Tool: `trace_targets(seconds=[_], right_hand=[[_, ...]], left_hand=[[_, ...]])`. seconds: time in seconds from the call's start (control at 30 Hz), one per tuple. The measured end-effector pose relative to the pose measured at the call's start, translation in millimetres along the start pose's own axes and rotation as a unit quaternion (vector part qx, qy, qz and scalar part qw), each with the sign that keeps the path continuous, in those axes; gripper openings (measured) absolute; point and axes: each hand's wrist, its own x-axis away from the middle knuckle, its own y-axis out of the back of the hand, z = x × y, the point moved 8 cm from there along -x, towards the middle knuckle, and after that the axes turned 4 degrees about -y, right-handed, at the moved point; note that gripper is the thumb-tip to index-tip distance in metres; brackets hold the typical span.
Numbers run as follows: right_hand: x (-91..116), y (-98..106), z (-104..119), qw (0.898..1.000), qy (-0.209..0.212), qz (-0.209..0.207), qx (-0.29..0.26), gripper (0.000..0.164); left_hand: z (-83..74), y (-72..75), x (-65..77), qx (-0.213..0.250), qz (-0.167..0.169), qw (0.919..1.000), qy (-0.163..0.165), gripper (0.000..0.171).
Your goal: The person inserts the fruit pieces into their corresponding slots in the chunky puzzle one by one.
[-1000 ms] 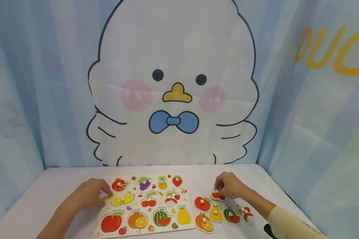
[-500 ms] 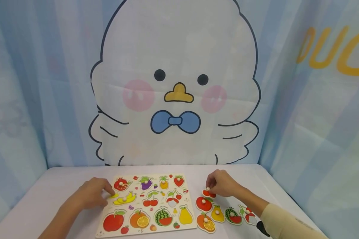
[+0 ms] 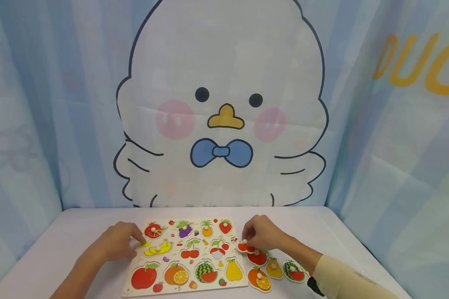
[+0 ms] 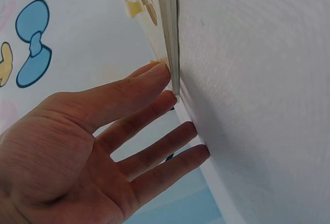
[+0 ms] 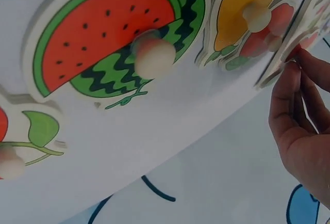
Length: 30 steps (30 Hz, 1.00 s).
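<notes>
Left hand (image 3: 117,241) hasn't budged, fingers nearly straight against the left edge of the puzzle board (image 3: 197,222), probably just steadying it, while over at the board's right edge the right hand (image 3: 262,234) is now in from farther right, pinching the red fruit piece (image 3: 242,247), so it's looking close but not slotted in yet

Puzzle board (image 3: 179,289): pale, rectangular, fruit-printed, partly filled; flat on the table (image 3: 71,226). Red fruit piece (image 3: 242,247): white-rimmed, pale knob; held at the board's right edge.
</notes>
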Motion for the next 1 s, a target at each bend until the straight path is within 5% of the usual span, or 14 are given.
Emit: trace_targets(seconds=[1.0], right_hand=[[-31.9, -38.9, 78.0, 0.994, 0.104, 0.034, 0.007, 0.004]], left_hand=[[0.7, 0.3, 0.4, 0.004, -0.004, 1.0, 0.003, 0.03]])
